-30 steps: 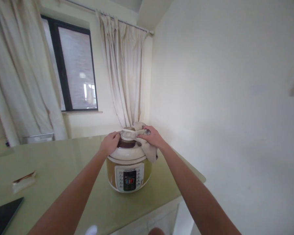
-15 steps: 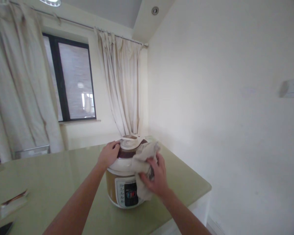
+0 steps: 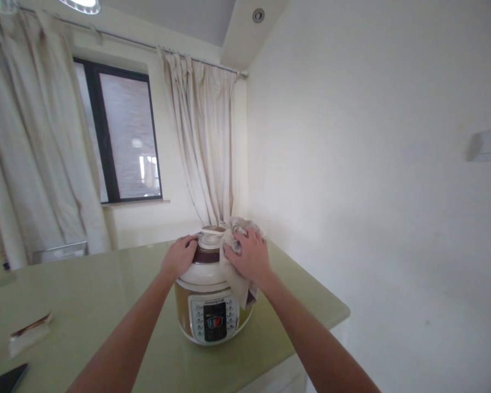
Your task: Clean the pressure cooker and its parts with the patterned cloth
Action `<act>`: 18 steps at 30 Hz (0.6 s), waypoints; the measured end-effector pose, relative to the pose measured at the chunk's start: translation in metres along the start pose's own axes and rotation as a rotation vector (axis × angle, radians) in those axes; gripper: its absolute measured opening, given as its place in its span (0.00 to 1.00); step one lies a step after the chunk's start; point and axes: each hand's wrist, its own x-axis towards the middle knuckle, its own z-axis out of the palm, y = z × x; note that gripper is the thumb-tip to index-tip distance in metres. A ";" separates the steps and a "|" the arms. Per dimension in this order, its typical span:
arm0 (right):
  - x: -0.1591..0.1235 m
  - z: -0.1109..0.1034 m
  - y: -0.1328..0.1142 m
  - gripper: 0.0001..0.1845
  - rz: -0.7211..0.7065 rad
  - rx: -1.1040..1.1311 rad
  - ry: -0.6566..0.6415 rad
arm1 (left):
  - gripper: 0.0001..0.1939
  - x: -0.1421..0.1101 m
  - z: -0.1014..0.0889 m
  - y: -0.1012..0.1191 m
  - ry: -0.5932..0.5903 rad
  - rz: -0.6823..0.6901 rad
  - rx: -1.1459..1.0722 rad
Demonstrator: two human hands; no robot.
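A white, brown and gold electric pressure cooker (image 3: 207, 275) stands upright on the green tabletop (image 3: 139, 295), its control panel facing me. My left hand (image 3: 180, 255) grips the left edge of its lid, fingers curved over the rim and thumb inward. A crumpled beige cloth (image 3: 237, 278) is bunched under my right hand (image 3: 249, 254), which is closed on it and presses it against the right side of the lid. Part of the cloth hangs down over the cooker's side. The cloth hides the right part of the lid and its handle.
At the left of the table lie a small white-and-brown packet (image 3: 30, 333) and a dark, flat pointed object (image 3: 8, 379), cut off by the frame. A white wall (image 3: 372, 218) runs along the right. Curtains (image 3: 204, 136) and a window (image 3: 129, 136) are behind.
My right hand has moved up with the cloth, from the cooker's front right side to the right of the lid. The whole control panel now shows. My left hand stays on the lid.
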 end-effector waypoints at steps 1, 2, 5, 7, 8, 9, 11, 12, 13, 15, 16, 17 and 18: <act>-0.025 -0.004 -0.009 0.21 -0.079 -0.002 0.000 | 0.26 0.000 0.000 -0.002 0.001 0.007 -0.002; -0.047 -0.007 -0.017 0.24 -0.163 0.013 0.002 | 0.27 0.001 0.000 -0.004 -0.008 0.026 -0.001; -0.088 -0.012 -0.021 0.29 -0.425 0.021 -0.061 | 0.26 0.002 0.000 -0.009 -0.044 0.085 0.003; -0.082 -0.013 -0.008 0.30 -0.447 0.033 -0.087 | 0.26 0.003 0.000 -0.009 -0.042 0.085 0.006; -0.069 -0.013 0.002 0.30 -0.384 0.046 -0.080 | 0.27 0.002 0.000 -0.009 -0.034 0.074 0.010; -0.052 -0.013 0.014 0.29 -0.281 0.064 -0.065 | 0.28 0.002 0.000 -0.007 -0.025 0.058 0.014; -0.011 -0.012 0.038 0.24 -0.019 0.109 -0.052 | 0.29 0.001 0.001 -0.004 -0.017 0.034 0.023; 0.010 -0.010 0.049 0.23 0.097 0.144 -0.065 | 0.29 0.001 0.001 -0.003 -0.015 0.021 0.027; 0.027 -0.007 0.058 0.23 0.200 0.198 -0.092 | 0.28 0.000 0.001 -0.001 -0.015 0.014 0.028; 0.045 0.000 0.069 0.21 0.302 0.305 -0.093 | 0.28 0.000 0.000 0.000 -0.016 0.008 0.026; 0.044 0.004 0.071 0.20 0.299 0.357 -0.047 | 0.28 -0.001 0.000 0.001 -0.019 0.007 0.024; 0.034 0.010 0.071 0.20 0.265 0.397 0.033 | 0.28 -0.001 -0.001 0.001 -0.023 0.008 0.021; 0.017 0.016 0.069 0.20 0.212 0.424 0.132 | 0.28 -0.001 -0.001 0.001 -0.026 0.007 0.020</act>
